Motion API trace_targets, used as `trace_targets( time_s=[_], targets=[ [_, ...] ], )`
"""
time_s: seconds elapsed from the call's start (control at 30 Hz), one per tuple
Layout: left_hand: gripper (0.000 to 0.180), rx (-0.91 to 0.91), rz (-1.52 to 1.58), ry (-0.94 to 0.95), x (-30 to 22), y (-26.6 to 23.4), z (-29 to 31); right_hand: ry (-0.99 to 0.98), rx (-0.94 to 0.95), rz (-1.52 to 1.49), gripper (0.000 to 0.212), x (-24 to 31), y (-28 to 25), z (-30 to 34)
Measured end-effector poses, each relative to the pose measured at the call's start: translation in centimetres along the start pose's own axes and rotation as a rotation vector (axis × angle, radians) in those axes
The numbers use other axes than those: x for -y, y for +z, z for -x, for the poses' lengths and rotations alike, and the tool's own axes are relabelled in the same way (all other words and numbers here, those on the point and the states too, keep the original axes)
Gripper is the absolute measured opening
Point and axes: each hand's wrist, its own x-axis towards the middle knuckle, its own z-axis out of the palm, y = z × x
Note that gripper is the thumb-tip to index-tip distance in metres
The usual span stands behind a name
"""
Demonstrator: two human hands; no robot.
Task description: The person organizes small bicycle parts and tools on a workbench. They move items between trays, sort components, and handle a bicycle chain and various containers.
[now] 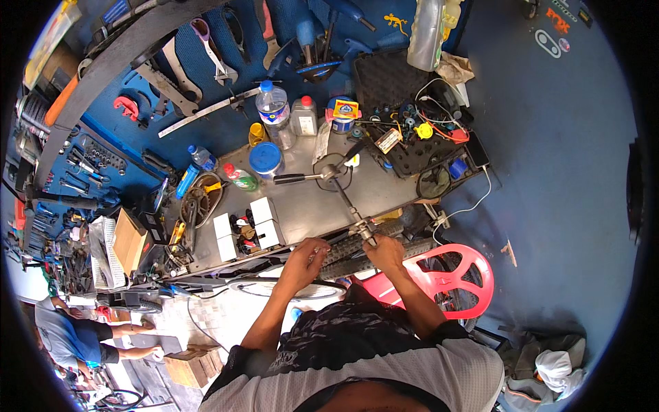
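My right hand (384,253) is closed around the near end of a long metal T-handle tool (346,201). Its shaft slants up and left over the bench to a hub with two black handles. A thicker metal fitting sits on the shaft just above my fingers. My left hand (304,263) is raised in front of the bench edge, apart from the tool, with fingers curled and pinched together; what they hold, if anything, is too small to tell. Below both hands, dark bicycle tires (360,255) run along the bench front.
On the metal bench (305,209) stand an open white box (265,223), a blue-lidded tub (266,160), bottles and a black tool case (395,89). A red slotted plastic part (477,275) is at my right. Tools hang on the blue wall. Another person (72,336) is far left.
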Motion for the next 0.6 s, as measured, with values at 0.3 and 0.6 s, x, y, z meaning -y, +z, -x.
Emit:
trace_targets(
  time_s=[0.3, 0.6],
  targets=[
    [0.02, 0.051, -0.291, -0.01, 2.6, 1.3, 0.0, -0.04, -0.032, -0.003, 0.039, 1.2, 2.0, -3.6],
    [0.063, -0.115, -0.876, 0.071, 10.0, 8.5, -16.0, 0.0, 0.051, -0.109, 0.037, 3.0, -4.3, -1.1]
  ],
)
